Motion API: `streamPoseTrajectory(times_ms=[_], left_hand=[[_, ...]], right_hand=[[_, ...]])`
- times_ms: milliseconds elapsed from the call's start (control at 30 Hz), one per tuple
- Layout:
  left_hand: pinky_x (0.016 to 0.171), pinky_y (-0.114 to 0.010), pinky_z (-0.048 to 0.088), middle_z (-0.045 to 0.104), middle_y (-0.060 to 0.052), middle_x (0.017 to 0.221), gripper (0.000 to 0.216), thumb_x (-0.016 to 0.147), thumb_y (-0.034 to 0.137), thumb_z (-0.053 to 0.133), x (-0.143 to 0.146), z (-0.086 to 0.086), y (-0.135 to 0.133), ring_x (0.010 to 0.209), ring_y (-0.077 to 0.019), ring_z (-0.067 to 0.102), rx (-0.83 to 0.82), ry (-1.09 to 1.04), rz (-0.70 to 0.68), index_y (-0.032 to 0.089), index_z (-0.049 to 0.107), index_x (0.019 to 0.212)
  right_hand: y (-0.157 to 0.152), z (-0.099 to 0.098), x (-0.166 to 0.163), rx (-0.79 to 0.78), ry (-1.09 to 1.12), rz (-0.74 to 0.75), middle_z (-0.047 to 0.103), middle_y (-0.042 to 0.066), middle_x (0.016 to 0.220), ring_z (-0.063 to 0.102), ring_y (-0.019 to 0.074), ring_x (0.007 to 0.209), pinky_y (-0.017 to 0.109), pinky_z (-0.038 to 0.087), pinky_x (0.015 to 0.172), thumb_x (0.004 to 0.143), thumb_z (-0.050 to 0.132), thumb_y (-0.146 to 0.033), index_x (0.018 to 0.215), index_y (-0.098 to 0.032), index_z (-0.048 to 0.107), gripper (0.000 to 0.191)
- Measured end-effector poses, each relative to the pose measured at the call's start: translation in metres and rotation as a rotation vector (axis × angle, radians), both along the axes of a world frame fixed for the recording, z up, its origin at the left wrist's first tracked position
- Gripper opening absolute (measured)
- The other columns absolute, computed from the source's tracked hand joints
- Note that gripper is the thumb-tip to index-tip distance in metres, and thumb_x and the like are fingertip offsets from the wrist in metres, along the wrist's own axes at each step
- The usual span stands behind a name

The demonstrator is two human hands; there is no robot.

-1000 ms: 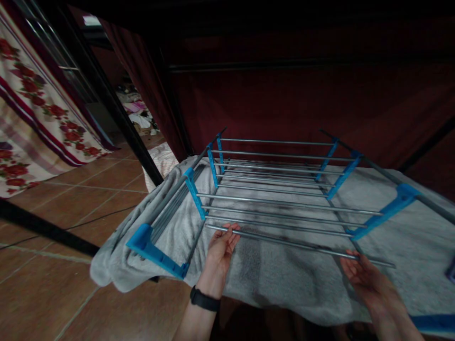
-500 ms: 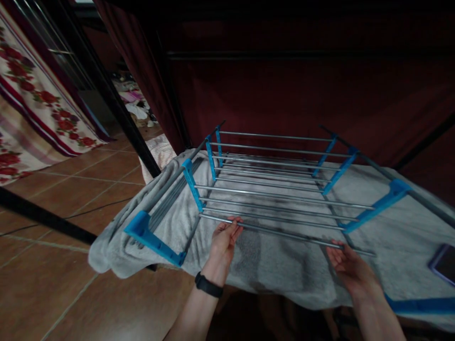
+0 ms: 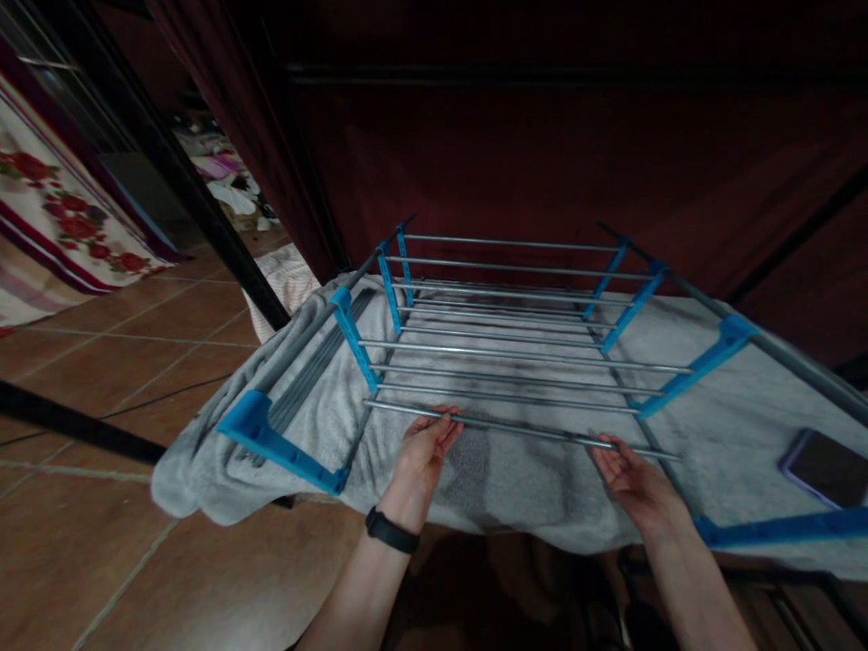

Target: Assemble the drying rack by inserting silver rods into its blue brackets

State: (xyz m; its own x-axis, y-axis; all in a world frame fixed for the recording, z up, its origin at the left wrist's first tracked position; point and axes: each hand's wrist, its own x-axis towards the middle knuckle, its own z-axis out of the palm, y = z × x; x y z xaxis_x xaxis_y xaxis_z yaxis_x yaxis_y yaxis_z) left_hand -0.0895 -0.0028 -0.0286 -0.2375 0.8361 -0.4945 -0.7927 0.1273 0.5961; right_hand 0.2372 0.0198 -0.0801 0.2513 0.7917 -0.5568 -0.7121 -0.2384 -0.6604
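Observation:
Between both hands I hold a thin grey metal rod (image 3: 522, 429) level, just above a grey blanket. My left hand (image 3: 427, 445) pinches it left of its middle, and a black band (image 3: 391, 530) circles that wrist. Toward its right end, my right hand (image 3: 627, 475) has thumb and fingers around it. Just beyond lies a rack (image 3: 515, 352) of grey rods set between blue plastic brackets. The near left bracket (image 3: 285, 448) and the near right bracket (image 3: 779, 529) carry no rods between them.
The grey blanket (image 3: 488, 493) covers a bed with black metal posts. Several loose rods (image 3: 312, 371) lie along the rack's left side. A phone (image 3: 824, 466) rests at the right. A dark red curtain (image 3: 542, 172) hangs behind, and brown floor tiles (image 3: 101, 533) show at left.
The view has shifted, so the rack sits a little further left and higher. My right hand has come closer to my left along the rod; both still hold it.

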Motion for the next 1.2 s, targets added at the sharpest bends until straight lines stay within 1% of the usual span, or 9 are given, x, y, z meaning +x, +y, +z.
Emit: streamPoseTrajectory(times_ms=[133, 300, 400, 567, 633, 767, 933, 1067, 1200], left_hand=[[0.081, -0.034, 0.059, 0.073, -0.011, 0.083, 0.018, 0.080, -0.005, 0.060, 0.004, -0.001, -0.002, 0.076, -0.0178, 0.072, -0.036, -0.009, -0.055, 0.012, 0.065, 0.080], [0.080, -0.035, 0.059, 0.073, -0.011, 0.082, 0.016, 0.082, -0.003, 0.059, 0.011, -0.002, -0.001, 0.076, -0.0186, 0.072, -0.062, -0.026, -0.110, 0.012, 0.064, 0.081], [0.079, -0.034, 0.059, 0.073, -0.011, 0.082, 0.017, 0.082, -0.004, 0.058, 0.010, -0.003, 0.001, 0.075, -0.0177, 0.071, -0.056, -0.023, -0.085, 0.012, 0.064, 0.081], [0.075, -0.033, 0.059, 0.072, -0.012, 0.080, 0.018, 0.082, -0.005, 0.057, 0.004, -0.001, 0.006, 0.074, -0.0186, 0.072, -0.087, -0.034, -0.037, 0.011, 0.064, 0.076], [0.073, -0.032, 0.059, 0.072, -0.012, 0.080, 0.019, 0.082, -0.005, 0.057, 0.001, 0.000, 0.007, 0.074, -0.0190, 0.072, -0.088, -0.039, -0.027, 0.011, 0.064, 0.074], [0.072, -0.032, 0.059, 0.072, -0.009, 0.077, 0.021, 0.083, -0.004, 0.056, -0.004, 0.002, 0.008, 0.072, -0.0185, 0.071, -0.112, -0.045, 0.007, 0.012, 0.064, 0.072], [0.075, -0.032, 0.059, 0.072, -0.009, 0.079, 0.019, 0.084, -0.003, 0.056, -0.002, 0.001, 0.010, 0.075, -0.0174, 0.071, -0.114, -0.027, -0.007, 0.012, 0.064, 0.076], [0.078, -0.032, 0.059, 0.072, -0.008, 0.076, 0.020, 0.083, -0.003, 0.056, 0.006, 0.000, 0.009, 0.075, -0.0171, 0.071, -0.106, -0.009, -0.061, 0.012, 0.065, 0.076], [0.080, -0.033, 0.059, 0.072, -0.008, 0.077, 0.021, 0.082, -0.005, 0.056, 0.012, 0.000, 0.008, 0.076, -0.0174, 0.072, -0.116, -0.011, -0.071, 0.012, 0.065, 0.076]], right_hand=[[-0.002, -0.006, -0.006, 0.019, -0.001, 0.030, 0.072, 0.004, 0.086, 0.072, 0.0120, 0.080, 0.026, 0.061, 0.082, 0.087, 0.058, -0.006, 0.085, -0.015, 0.065, 0.011], [0.000, -0.006, -0.012, 0.015, 0.019, 0.048, 0.071, 0.004, 0.086, 0.071, 0.0116, 0.080, 0.026, 0.060, 0.082, 0.088, 0.056, -0.007, 0.086, -0.014, 0.065, 0.012], [0.002, -0.005, -0.007, 0.007, 0.001, -0.002, 0.071, 0.003, 0.083, 0.071, 0.0114, 0.078, 0.027, 0.061, 0.081, 0.088, 0.055, -0.006, 0.085, -0.015, 0.064, 0.013], [0.004, -0.004, 0.016, -0.024, -0.074, -0.120, 0.070, 0.000, 0.082, 0.070, 0.0096, 0.074, 0.024, 0.060, 0.078, 0.086, 0.054, -0.007, 0.082, -0.018, 0.061, 0.014], [0.003, -0.003, 0.024, -0.026, -0.103, -0.160, 0.070, -0.001, 0.084, 0.070, 0.0090, 0.074, 0.024, 0.060, 0.077, 0.085, 0.053, -0.007, 0.084, -0.020, 0.059, 0.015], [0.001, -0.001, 0.030, -0.002, -0.140, -0.212, 0.070, -0.003, 0.084, 0.070, 0.0104, 0.075, 0.029, 0.061, 0.077, 0.081, 0.054, -0.003, 0.093, -0.023, 0.058, 0.024], [-0.002, 0.003, 0.026, 0.050, -0.094, -0.158, 0.071, -0.001, 0.084, 0.070, 0.0100, 0.074, 0.026, 0.060, 0.078, 0.086, 0.053, -0.009, 0.088, -0.021, 0.060, 0.014], [-0.003, 0.006, 0.023, 0.045, -0.075, -0.143, 0.072, 0.000, 0.083, 0.070, 0.0105, 0.074, 0.026, 0.061, 0.076, 0.088, 0.053, -0.008, 0.087, -0.020, 0.061, 0.014], [-0.004, 0.006, 0.020, 0.057, -0.058, -0.096, 0.073, 0.002, 0.085, 0.071, 0.0111, 0.073, 0.026, 0.061, 0.076, 0.086, 0.055, -0.004, 0.090, -0.018, 0.061, 0.017]])
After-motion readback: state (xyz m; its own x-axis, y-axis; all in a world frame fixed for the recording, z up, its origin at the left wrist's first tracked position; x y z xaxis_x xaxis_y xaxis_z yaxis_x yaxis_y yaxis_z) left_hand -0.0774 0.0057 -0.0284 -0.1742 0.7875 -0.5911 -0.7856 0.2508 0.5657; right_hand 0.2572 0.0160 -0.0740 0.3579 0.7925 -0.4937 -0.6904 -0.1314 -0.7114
